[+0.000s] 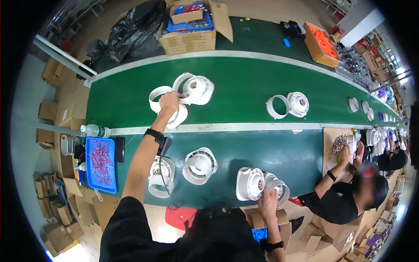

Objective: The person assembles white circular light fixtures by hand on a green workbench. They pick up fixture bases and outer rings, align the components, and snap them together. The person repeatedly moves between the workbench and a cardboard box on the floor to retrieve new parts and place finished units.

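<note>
My left hand point(169, 104) reaches over the green conveyor belt, its fingers closed on the rim of a white plastic housing point(178, 118). Touching or very close to it are a white ring point(153, 105) and another white housing point(204, 91). At the near edge of the table, my right hand point(268, 204) grips a white ring-shaped housing point(283, 196). Against that one rests a vented white housing point(249, 184) with a copper-coloured centre. Between my arms, two more white housings lie on the table, one to the left point(160, 174) and one nearer the middle point(200, 166).
A blue tray point(115, 174) of red wires and a plastic bottle point(94, 130) are at the left. Farther right on the belt sits another white pair point(298, 105). A co-worker point(345, 196) works at the right. Open cartons point(192, 43) stand beyond the belt.
</note>
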Tool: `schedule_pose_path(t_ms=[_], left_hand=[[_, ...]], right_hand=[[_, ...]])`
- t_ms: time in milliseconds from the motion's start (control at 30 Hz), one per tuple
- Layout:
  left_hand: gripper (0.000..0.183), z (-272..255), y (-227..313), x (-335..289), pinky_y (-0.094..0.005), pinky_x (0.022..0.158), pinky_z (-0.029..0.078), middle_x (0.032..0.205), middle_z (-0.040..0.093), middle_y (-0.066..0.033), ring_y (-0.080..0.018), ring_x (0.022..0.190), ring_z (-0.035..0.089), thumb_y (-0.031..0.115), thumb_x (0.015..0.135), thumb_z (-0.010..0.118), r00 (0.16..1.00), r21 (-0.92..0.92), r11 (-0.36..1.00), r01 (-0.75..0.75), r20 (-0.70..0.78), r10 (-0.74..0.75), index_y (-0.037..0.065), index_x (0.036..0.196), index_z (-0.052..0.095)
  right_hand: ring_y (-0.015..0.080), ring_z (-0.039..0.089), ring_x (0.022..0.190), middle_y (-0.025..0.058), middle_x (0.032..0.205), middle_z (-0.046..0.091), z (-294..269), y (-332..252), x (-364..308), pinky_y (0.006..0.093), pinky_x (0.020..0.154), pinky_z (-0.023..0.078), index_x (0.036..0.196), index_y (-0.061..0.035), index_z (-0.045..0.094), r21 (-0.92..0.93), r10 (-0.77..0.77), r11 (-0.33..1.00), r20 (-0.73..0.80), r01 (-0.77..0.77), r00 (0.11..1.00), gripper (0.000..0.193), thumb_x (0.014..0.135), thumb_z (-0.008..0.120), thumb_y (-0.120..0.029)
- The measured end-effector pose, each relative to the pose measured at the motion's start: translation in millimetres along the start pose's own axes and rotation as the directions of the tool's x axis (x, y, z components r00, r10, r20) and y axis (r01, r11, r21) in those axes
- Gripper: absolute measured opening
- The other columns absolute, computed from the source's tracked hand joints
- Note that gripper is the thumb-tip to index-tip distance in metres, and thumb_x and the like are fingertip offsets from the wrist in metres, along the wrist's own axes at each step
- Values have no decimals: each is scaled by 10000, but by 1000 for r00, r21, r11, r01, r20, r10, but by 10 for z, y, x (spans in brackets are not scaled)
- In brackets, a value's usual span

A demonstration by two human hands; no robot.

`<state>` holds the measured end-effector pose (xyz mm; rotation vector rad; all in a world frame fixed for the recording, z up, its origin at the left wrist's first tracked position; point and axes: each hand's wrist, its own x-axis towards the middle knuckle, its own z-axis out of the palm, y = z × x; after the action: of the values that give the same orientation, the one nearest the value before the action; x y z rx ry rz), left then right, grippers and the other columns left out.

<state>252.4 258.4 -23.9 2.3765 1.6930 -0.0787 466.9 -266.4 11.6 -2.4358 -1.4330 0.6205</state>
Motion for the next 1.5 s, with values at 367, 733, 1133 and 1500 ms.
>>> schedule_pose_path(t_ms=[367, 733, 1133, 1500], left_hand=[[284, 114, -979, 403, -439, 789, 555, 1001, 680, -159, -345, 931, 676, 140, 885, 514, 994, 147, 983, 107, -17, -106, 195, 1128, 650], [927, 31, -1143, 213, -519, 725, 538, 907, 674, -225, -423, 819, 666, 42, 776, 635, 984, -14, 990, 139, -114, -140, 338, 1491, 126], [174, 161, -527, -839, -411, 709, 570, 1119, 577, -129, -295, 876, 653, 238, 732, 729, 989, 42, 988, -145, -7, 146, 125, 861, 701], [205, 230, -2340, -564, -412, 785, 563, 1088, 613, -124, -310, 895, 667, 234, 754, 739, 977, 98, 972, 214, -41, -210, 207, 955, 712]], right_hand=[[432, 473, 931, 233, 936, 505, 209, -112, 251, 542, 819, 372, 973, -30, 512, -42, -34, 999, 25, 35, 999, 325, 677, 649, -31], [440, 504, 945, 246, 958, 526, 551, -113, 360, 516, 798, 413, 958, -37, 550, -134, 2, 991, -88, -14, 996, 273, 705, 650, -46], [440, 522, 992, 214, 983, 583, 894, 139, 768, 537, 864, 399, 990, -48, 575, -259, 7, 963, -239, -70, 971, 245, 755, 642, -46], [451, 512, 1013, 226, 1025, 586, 897, 98, 779, 540, 893, 402, 1077, -58, 583, -249, 123, 954, -178, -165, 976, 339, 740, 618, -56]])
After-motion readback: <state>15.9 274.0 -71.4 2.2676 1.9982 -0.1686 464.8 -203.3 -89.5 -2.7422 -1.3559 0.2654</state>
